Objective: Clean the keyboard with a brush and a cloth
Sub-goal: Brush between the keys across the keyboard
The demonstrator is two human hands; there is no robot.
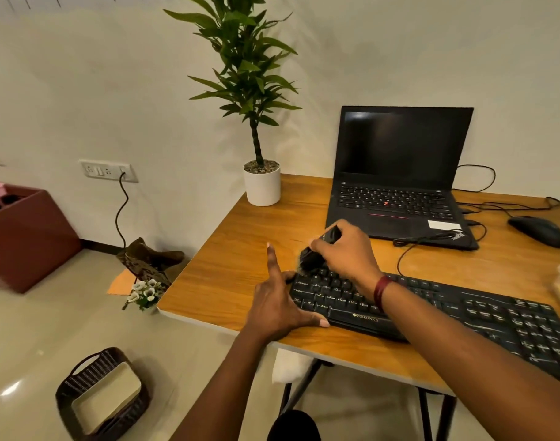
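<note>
— Forearms (pixel 215 386) reach in from below. Left hand (pixel 278 300) lies open, fingers spread, bracing the left end of the keyboard (pixel 482 313) on the bench (pixel 227 249). And the other?
— Right hand (pixel 348 253) is clamped on a black brush (pixel 313 259), bristles down on the top-left keys.
— What could go wrong?
— A hard stroke may pop a keycap or just flick dust onto the bench; a wide sweep rightward could snag the loose cable (pixel 409 246) before the laptop (pixel 396 173). No cloth clearly visible.

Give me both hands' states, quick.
Left hand: open, resting on the left end of the keyboard.
Right hand: gripping the brush.
</note>
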